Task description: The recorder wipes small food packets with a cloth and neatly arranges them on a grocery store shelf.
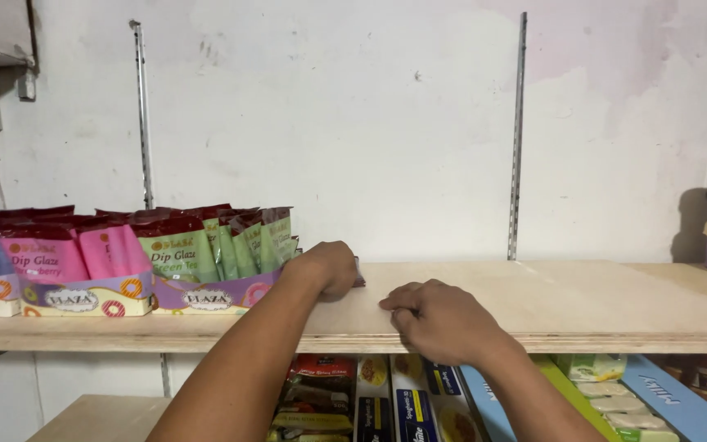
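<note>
My left hand [330, 268] curled shut beside the purple cardboard snack box [216, 295]; my right hand [441, 321] rested, fingers bent, on the pale plywood shelf [599, 307].

One view only, from the head camera: it faces straight at a white wall [370, 123], level with a plywood shelf [583, 303] close in front, both forearms reaching in from below, with a lower shelf's goods just visible underneath.
</note>
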